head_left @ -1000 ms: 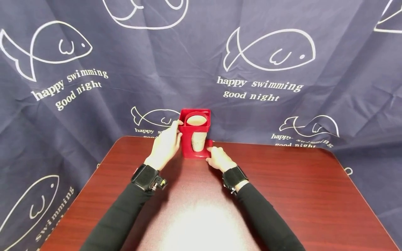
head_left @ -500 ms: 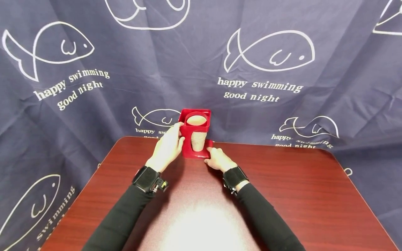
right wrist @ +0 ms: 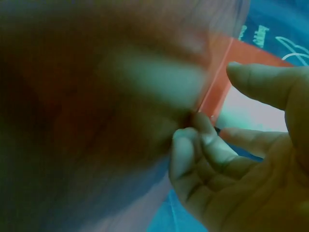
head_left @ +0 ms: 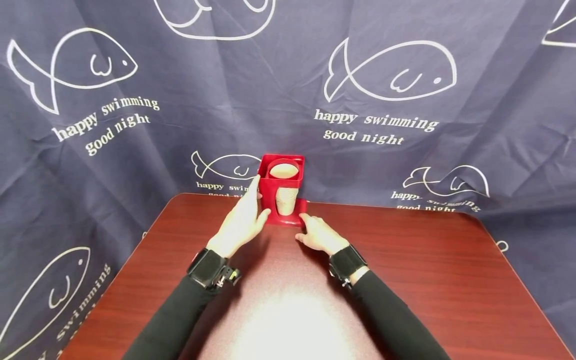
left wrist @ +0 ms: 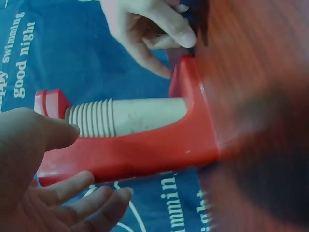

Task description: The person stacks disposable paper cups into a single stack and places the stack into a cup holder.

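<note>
A red cup holder [head_left: 268, 196] stands upright at the table's back edge, with a stack of pale paper cups [head_left: 285, 201] inside. The ribbed rims of the stack [left wrist: 91, 118] show through its front opening in the left wrist view. My left hand [head_left: 238, 224] is at the holder's left side, thumb spread away from the fingers; whether the fingertips touch it is hard to tell. By the right corner of the base is my right hand [head_left: 320, 235], thumb apart and fingers loosely bent. Its fingertips [right wrist: 205, 123] lie close to the red base, and contact is unclear.
The reddish-brown wooden table [head_left: 427, 280] spreads out in front, with a bright glare near its front. Directly behind the holder hangs a dark blue curtain [head_left: 288, 100] printed with white fish and lettering.
Both hands have loosened from the red holder: the left thumb has moved away from its side, and the right hand has drawn slightly back from the base. The holder stays at the table's back edge.
</note>
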`<state>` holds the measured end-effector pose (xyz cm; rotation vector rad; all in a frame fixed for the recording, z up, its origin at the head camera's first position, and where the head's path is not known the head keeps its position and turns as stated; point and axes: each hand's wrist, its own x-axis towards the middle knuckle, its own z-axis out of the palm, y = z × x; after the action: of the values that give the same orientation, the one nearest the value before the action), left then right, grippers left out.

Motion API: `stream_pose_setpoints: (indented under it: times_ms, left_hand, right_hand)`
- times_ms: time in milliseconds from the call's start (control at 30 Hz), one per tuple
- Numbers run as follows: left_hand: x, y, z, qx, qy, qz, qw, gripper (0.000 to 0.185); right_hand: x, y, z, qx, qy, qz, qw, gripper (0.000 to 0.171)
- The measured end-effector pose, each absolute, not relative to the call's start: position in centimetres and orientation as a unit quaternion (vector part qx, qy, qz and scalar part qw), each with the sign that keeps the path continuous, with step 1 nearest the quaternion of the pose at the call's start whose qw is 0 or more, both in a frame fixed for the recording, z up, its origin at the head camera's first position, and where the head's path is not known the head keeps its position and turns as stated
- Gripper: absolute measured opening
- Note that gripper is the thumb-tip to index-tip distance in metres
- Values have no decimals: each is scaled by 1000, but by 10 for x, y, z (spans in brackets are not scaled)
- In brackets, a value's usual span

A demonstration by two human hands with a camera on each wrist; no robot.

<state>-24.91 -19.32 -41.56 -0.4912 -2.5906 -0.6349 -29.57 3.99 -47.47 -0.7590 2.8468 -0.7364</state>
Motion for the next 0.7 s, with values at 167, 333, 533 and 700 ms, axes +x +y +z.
stream_pose_setpoints:
  times_ms: [167, 333, 533, 700]
  left_hand:
    - [-229, -188, -434, -163, -939, -242, 184, 97]
    - [-206, -179, -451, -135, -949, -253, 132, 97]
    - [-181, -162, -465, -131, -960, -217, 123, 95]
    - [-161, -144, -474, -142, -966, -160, 148, 94]
  right_hand:
    - [-277, 55, -475, -279, 927, -247, 40, 61]
    - [-252, 74, -477, -303, 916, -262, 20, 59]
    - [-222, 92, -480, -306, 918, -252, -8, 62]
    - [-203, 102, -481, -293, 928, -216, -74, 72]
